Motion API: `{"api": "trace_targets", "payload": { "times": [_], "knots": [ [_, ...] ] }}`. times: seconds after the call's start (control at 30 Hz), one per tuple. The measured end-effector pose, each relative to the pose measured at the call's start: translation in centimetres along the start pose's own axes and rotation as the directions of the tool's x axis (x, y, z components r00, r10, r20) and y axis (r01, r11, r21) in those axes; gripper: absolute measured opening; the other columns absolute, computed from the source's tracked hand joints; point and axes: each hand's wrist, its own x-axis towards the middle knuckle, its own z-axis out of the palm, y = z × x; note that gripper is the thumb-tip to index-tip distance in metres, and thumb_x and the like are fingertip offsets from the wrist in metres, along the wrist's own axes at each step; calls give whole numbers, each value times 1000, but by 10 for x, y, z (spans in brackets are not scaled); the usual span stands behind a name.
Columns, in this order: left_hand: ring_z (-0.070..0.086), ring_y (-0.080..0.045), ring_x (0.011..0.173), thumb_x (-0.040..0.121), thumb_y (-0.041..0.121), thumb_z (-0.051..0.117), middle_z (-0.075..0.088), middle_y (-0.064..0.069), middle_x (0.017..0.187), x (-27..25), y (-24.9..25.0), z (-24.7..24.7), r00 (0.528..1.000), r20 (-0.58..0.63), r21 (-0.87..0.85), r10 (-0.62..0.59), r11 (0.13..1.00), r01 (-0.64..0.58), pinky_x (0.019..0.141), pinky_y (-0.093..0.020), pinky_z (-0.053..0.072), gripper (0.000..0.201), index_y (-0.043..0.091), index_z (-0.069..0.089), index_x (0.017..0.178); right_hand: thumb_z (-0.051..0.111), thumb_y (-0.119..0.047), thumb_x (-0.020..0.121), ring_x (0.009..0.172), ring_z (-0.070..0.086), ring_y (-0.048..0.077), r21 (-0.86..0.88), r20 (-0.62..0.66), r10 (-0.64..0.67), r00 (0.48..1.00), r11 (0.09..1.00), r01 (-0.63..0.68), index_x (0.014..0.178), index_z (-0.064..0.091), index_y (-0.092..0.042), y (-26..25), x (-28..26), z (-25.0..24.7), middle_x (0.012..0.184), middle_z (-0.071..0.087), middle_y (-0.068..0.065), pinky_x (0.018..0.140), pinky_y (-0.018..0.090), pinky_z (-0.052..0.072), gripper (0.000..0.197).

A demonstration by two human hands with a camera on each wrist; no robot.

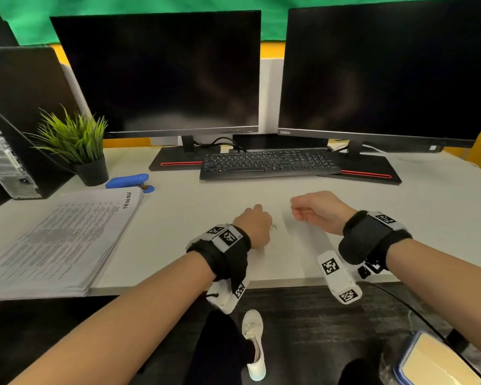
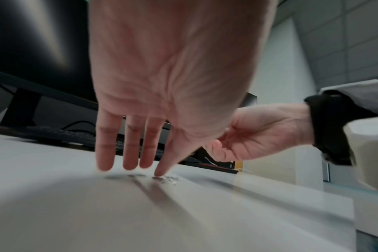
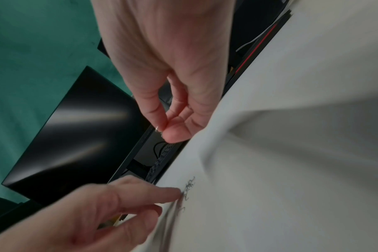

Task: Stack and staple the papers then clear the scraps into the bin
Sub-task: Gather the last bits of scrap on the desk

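On the white surface point(image 1: 195, 207), head view: the left hand point(image 1: 254, 226) lies palm down at centre, its fingers hidden behind its own back; bent staples point(image 1: 274, 226) lie just beside it. The right hand point(image 1: 317, 211) hovers near, fingers curled inward. A stack of papers point(image 1: 59, 240) lies at the left edge, with a blue stapler point(image 1: 129, 181) just beyond its far corner. A bin point(image 1: 439, 359), cut off by the frame, stands on the floor at lower right.

Left wrist view: the fingers point(image 2: 131, 150) of the left hand point(image 2: 168, 81) are straight and spread, pointing down; the index tip touches the surface point(image 2: 76, 213) at the small heap of staples point(image 2: 168, 179). The right hand point(image 2: 255, 134) appears behind, fingers curled; their tips are hidden.

Right wrist view: the right hand point(image 3: 162, 68) pinches a small staple point(image 3: 158, 128) between thumb and index fingertip, held above the surface point(image 3: 291, 170). The left hand point(image 3: 97, 213), blurred, rests straight fingers point(image 3: 153, 192) against the loose staples point(image 3: 188, 187).
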Motion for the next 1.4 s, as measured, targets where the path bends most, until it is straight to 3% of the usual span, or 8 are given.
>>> {"api": "trace_targets", "payload": {
  "times": [0.07, 0.17, 0.3, 0.47, 0.67, 0.93, 1.17, 1.4],
  "knots": [
    [51, -34, 120, 91, 7, 46, 48, -14, 132, 5, -4, -5, 991, -105, -112, -84, 991, 72, 101, -38, 45, 35, 5, 56, 125, 57, 4, 86, 64, 54, 17, 23, -4, -6, 1000, 1000, 6, 84, 59, -1, 0, -3, -7, 75, 57, 10, 55, 20, 52, 6],
    [50, -34, 123, 93, 13, 47, 50, -15, 135, 11, -9, -10, 987, -60, -151, -151, 978, 140, 101, -37, 43, 37, 3, 51, 128, 58, 3, 87, 66, 55, 17, 90, -11, 2, 1000, 996, -1, 90, 59, 0, 0, -5, -15, 76, 57, 10, 63, 22, 52, 5],
    [41, -30, 134, 93, 16, 47, 43, -11, 146, 13, 1, -2, 992, 80, -51, 99, 994, -95, 107, -31, 33, 54, 13, 35, 145, 59, 2, 87, 66, 56, 17, 131, -23, 8, 1000, 991, -5, 89, 60, -1, 0, -6, -16, 76, 58, 10, 63, 22, 53, 3],
    [58, -24, 115, 88, 8, 53, 66, -5, 123, 17, -3, -8, 979, -6, -14, 205, 979, -205, 94, -26, 43, 40, 19, 64, 125, 58, 3, 87, 66, 55, 16, 138, -25, -7, 1000, 990, 10, 87, 59, -1, -2, -9, -15, 75, 57, 9, 59, 19, 53, 4],
    [67, -19, 100, 85, 11, 64, 75, -5, 105, 20, -10, -3, 967, -144, -104, 208, 969, -224, 83, -18, 44, 21, 11, 75, 103, 58, 4, 86, 65, 55, 16, 168, -39, 5, 999, 986, 2, 86, 59, -1, 3, -11, -19, 75, 57, 9, 58, 20, 52, 5],
    [62, -30, 100, 84, -1, 50, 66, -8, 109, 30, -7, 5, 962, -109, 47, 252, 968, -248, 87, -39, 53, 26, 12, 68, 98, 56, 5, 87, 64, 54, 17, 208, -63, 26, 998, 978, -12, 85, 59, -1, 6, -15, -23, 75, 57, 9, 52, 16, 54, 7],
    [57, -32, 98, 82, -5, 48, 58, -11, 110, 34, -3, 3, 955, -35, 192, 293, 940, -282, 84, -40, 51, 24, 9, 60, 98, 57, 4, 87, 65, 54, 17, 194, -66, 32, 997, 981, -19, 84, 59, -1, 7, -16, -20, 76, 57, 9, 52, 16, 54, 6],
    [62, -30, 95, 79, -2, 50, 68, -10, 101, 34, -9, -2, 966, -127, -52, 224, 971, -232, 83, -35, 53, 20, 9, 65, 85, 57, 4, 87, 66, 55, 16, 240, -75, 58, 995, 970, -38, 87, 59, -1, 10, -20, -22, 77, 58, 8, 51, 15, 54, 5]
  ]
}}
